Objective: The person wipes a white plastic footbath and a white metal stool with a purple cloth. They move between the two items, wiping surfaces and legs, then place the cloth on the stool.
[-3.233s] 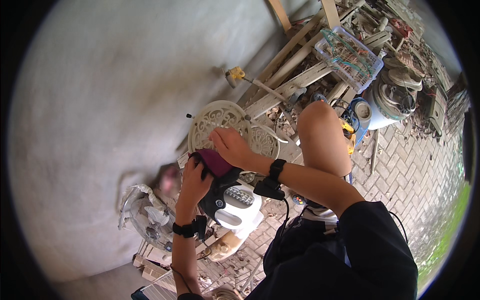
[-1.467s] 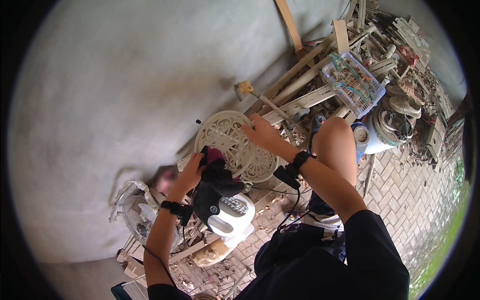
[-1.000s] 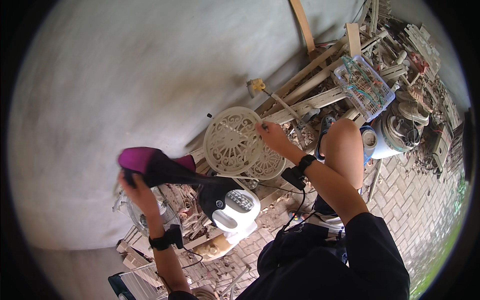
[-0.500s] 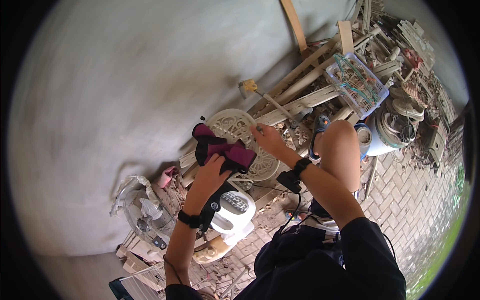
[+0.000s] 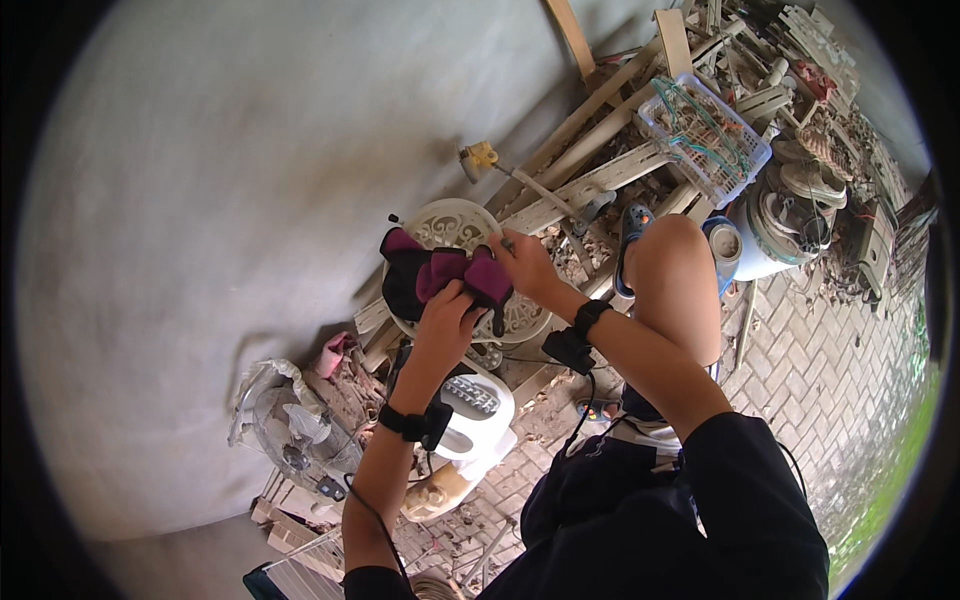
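A crumpled purple and black cloth item (image 5: 440, 275), its exact kind unclear, lies over a round white table top with a scrollwork pattern (image 5: 455, 222). My left hand (image 5: 447, 318) has its fingers closed on the near side of the cloth. At the right edge of the cloth is my right hand (image 5: 524, 264), fingers pinched, with a small grey thing (image 5: 507, 240) showing at the fingertips. Whether those fingers also grip the purple fabric is hard to see. Both wrists carry black bands with small boxes and cables.
A white plastic stool (image 5: 475, 415) stands on the near side of the table. To the left sits a dusty fan (image 5: 290, 425). Wooden planks (image 5: 600, 195), a yellow-headed tool (image 5: 480, 158), a basket (image 5: 705, 140) and a white bucket (image 5: 765, 245) crowd the right.
My right hand has moved left and down to the purple cloth, from a spot apart from it. My left hand has shifted slightly right and up, still on the cloth.
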{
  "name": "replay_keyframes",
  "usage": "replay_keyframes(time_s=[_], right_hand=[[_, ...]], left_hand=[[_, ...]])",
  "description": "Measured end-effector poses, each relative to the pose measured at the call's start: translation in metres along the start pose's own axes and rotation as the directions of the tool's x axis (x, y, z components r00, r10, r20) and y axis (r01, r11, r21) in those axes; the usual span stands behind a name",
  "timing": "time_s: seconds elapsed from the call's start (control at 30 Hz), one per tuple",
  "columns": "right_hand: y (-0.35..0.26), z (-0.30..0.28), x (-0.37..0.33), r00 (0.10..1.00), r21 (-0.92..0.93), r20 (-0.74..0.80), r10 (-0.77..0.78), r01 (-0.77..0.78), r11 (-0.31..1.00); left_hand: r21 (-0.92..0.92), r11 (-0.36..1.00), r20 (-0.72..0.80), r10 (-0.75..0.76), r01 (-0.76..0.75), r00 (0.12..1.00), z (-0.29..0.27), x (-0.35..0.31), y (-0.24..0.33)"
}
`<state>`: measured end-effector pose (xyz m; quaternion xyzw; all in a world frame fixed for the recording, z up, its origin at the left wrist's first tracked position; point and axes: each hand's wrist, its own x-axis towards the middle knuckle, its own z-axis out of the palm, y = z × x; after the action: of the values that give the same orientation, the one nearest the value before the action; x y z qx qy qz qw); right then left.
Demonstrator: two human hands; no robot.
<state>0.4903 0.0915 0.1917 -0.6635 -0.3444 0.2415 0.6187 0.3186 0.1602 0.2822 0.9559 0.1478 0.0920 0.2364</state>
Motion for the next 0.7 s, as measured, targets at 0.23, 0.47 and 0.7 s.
replay_keyframes(time_s=[0.23, 0.47, 0.7], right_hand=[[-0.002, 0.009, 0.002, 0.991, 0.04, 0.135, 0.025, -0.03, 0.999], [0.011, 0.006, 0.011, 0.999, -0.065, 0.036, -0.04, 0.042, 0.997], [0.014, 0.008, 0.007, 0.985, -0.031, 0.162, -0.05, 0.056, 0.998]], left_hand=[[0.387, 0.92, 0.213, -0.149, 0.057, 0.966, -0.061, -0.057, -0.021], [0.147, 0.986, 0.044, 0.07, -0.076, 0.997, -0.002, 0.004, -0.001], [0.385, 0.923, 0.162, -0.072, 0.004, 0.984, -0.054, -0.054, -0.018]])
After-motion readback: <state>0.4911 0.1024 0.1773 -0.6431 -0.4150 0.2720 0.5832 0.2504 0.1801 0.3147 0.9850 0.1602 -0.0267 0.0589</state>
